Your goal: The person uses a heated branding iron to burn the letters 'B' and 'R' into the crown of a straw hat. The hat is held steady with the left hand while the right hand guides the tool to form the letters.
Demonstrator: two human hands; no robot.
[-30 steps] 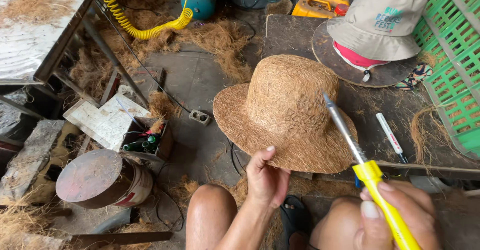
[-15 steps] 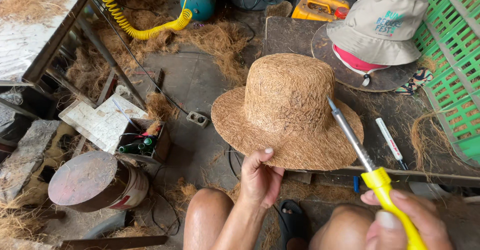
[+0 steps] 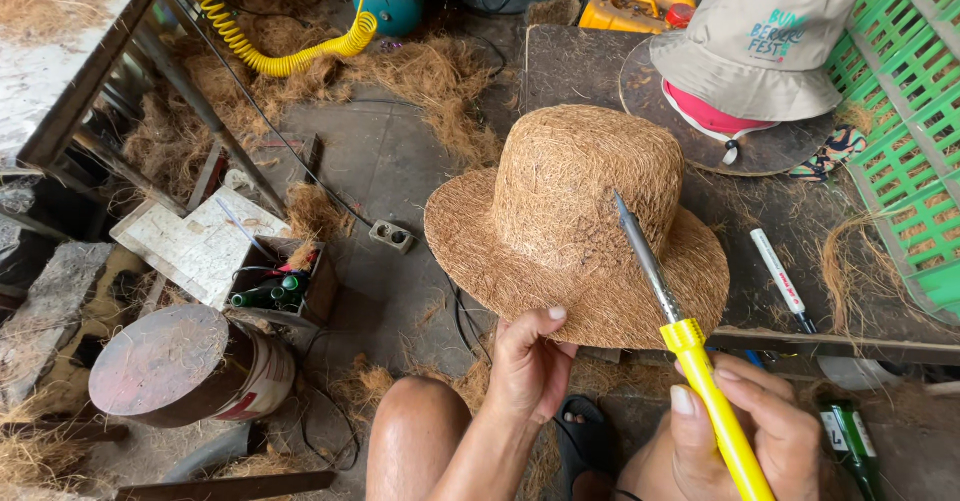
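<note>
Coir hat [image 3: 570,226] brim pinched by left hand [image 3: 527,371] — right hand [image 3: 760,431] grips soldering iron [image 3: 690,351], handle end cut off.

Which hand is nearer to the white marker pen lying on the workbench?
Right. The right hand, gripping the yellow-handled tool, sits just below and left of the white marker pen. The left hand is farther left, pinching the fibre hat brim.

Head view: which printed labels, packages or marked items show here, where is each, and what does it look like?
Bucket hat: top right on a round board, beige with teal print.
Marker: right of the fibre hat, white with red print.
Green bottle: bottom right, white label.
Yellow canister: top centre, boxy.
</note>
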